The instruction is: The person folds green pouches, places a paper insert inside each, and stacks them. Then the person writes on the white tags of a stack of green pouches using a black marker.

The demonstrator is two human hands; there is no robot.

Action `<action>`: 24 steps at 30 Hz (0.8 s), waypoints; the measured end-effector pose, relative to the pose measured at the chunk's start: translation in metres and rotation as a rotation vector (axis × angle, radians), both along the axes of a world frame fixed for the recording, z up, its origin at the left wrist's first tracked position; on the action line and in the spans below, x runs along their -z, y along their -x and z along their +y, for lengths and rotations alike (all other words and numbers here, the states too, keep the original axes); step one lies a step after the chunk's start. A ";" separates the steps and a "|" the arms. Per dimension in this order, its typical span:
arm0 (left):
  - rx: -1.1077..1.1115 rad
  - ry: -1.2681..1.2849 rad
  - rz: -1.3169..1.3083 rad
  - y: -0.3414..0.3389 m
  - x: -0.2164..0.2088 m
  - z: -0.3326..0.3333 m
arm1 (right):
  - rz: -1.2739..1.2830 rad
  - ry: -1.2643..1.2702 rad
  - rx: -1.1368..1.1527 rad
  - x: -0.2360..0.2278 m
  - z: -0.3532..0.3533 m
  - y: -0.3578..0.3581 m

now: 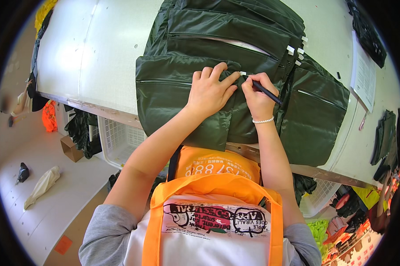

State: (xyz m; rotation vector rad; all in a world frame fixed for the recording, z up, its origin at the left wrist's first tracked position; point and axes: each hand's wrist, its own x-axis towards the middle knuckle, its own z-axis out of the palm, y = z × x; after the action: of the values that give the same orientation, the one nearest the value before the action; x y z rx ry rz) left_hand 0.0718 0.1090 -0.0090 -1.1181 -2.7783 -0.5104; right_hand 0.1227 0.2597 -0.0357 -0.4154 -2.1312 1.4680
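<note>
Dark green garment pieces with zippered slits lie layered on the white table in front of me. My left hand rests on the top piece with its fingers spread, the index fingertip beside a small white label. A black marker pen is gripped in my right hand. Its tip end is close to that label; my fingers partly hide it. More white labels stick out along the right edge of the stacked pieces.
White plastic baskets stand under the table's near edge. Paper sheets and a dark bundle lie at the right. Another white table is at the lower left, and a cardboard box stands beside it.
</note>
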 end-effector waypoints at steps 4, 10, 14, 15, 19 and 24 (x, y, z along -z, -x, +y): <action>-0.027 -0.057 -0.007 -0.001 0.002 0.000 | 0.033 0.031 0.031 -0.008 -0.001 -0.014; -0.077 -0.514 -0.130 0.008 0.012 -0.012 | -0.272 -0.464 -0.198 -0.039 -0.048 -0.046; -0.150 -0.757 -0.175 0.015 0.021 -0.014 | -0.232 -0.326 -0.216 -0.030 -0.063 -0.041; -0.145 -0.800 -0.164 0.017 0.013 -0.010 | -0.223 -0.273 -0.215 -0.034 -0.061 -0.038; -0.106 -0.868 0.004 0.026 -0.021 0.002 | -0.082 -0.191 -0.020 -0.082 -0.018 -0.050; -0.014 -0.555 -0.020 0.035 -0.027 0.040 | -0.176 -0.142 0.207 -0.135 0.147 -0.101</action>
State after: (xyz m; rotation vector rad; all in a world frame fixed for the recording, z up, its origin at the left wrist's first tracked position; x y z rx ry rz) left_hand 0.0364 0.1492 0.0181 -0.9550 -2.4098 -1.1970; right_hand 0.2239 0.4070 0.0992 -0.7115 -2.2340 1.1944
